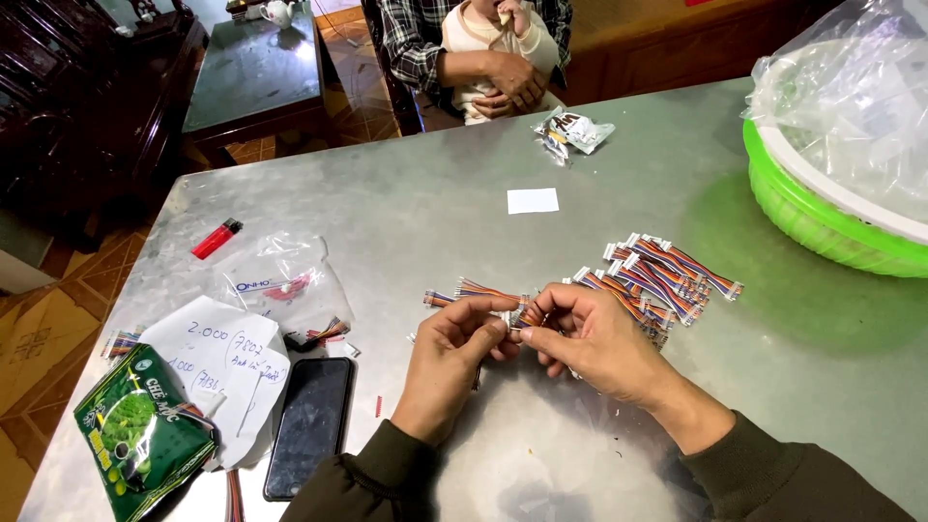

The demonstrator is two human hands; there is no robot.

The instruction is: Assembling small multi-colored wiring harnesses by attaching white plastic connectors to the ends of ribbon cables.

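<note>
Head view
Surface: bare metal table (464,222), scuffed and dull grey; tiled floor and dark wooden furniture beyond its far edge.
Far side: another person in a plaid sleeve (411,39) sits behind the table, holding a small child.
My left hand (452,346): thumb and forefinger pinched shut on the short rainbow ribbon cable (483,290), which runs left from my fingertips to a small connector end.
My right hand (590,333): fingers curled closed around a bundle of the same cables, meeting my left hand at the fingertips; how many cables are in it I cannot tell.
Cable position: held just above the table, centre of the view, between both hands.
Cable pile (667,271): finished-looking heap of ribbon cables with white connectors, lying on the table just beyond my right hand.
Right edge: green plastic basket (822,227) with a clear plastic bag (851,97) bulging out of it.
Left side: red lighter (217,239), clear empty bag (280,280), handwritten paper sheet (227,367), black phone (311,425) face up, green snack packet (140,430).
Middle far: small white paper slip (533,200); crumpled wrapper (572,132) beyond it.
</note>
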